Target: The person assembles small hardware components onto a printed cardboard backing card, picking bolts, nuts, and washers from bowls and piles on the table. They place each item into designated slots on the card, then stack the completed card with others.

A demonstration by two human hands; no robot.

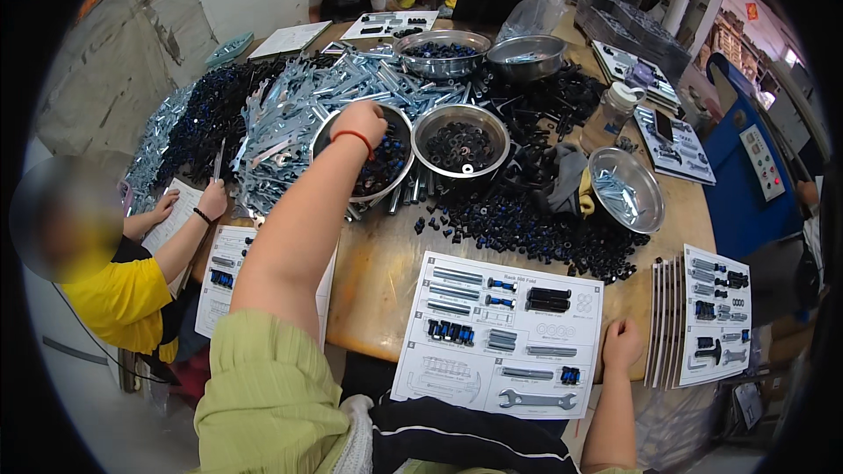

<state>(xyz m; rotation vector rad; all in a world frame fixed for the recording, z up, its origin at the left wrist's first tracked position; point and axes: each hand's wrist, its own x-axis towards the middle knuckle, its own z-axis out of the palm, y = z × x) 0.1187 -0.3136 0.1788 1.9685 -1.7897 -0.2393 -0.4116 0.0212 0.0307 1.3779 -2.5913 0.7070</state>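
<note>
My left hand (pixel 360 125), with a red band at the wrist, reaches over a steel bowl (pixel 319 142) of dark and blue-marked bolts. Its fingers curl down into the bowl, and whatever is in them is hidden. My right hand (pixel 623 346) is closed in a fist by the right edge of a white sheet (pixel 413 386) in front of me; its palm is hidden. Bolts, pins and a wrench show on this sheet, but I cannot tell which are pictures. Beside my left hand stands a second steel bowl (pixel 504 142) of black washers or nuts with one pale washer.
Heaped on the table (pixel 369 272) are silver wrenches and pins (pixel 294 105), and dark bolts (pixel 527 233). A bowl of silver pins (pixel 650 219), a clear jar (pixel 606 118) and a stack of sheets (pixel 711 316) stand to the right. A co-worker in yellow (pixel 123 294) sits left.
</note>
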